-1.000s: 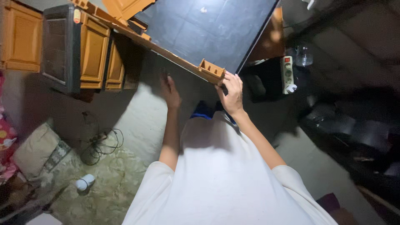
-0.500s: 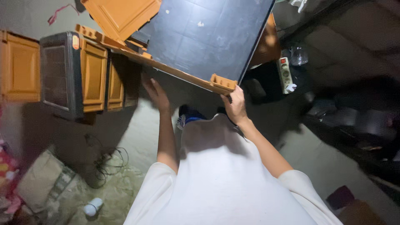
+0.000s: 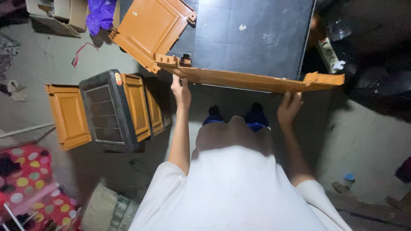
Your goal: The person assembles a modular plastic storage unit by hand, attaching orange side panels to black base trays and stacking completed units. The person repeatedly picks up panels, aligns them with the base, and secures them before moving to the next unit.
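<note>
Orange plastic panel (image 3: 252, 80) across both hands, left (image 3: 181, 90) and right (image 3: 289, 107) gripping its edge, well apart.

Orange panel (image 3: 252, 80) over a black gridded slab (image 3: 252, 34). Left of the slab: orange panelled doors (image 3: 68, 115), black-framed grey mesh crate (image 3: 107, 111), purple cloth (image 3: 100, 15), red blanket (image 3: 30, 171) with multicoloured dots.
</note>
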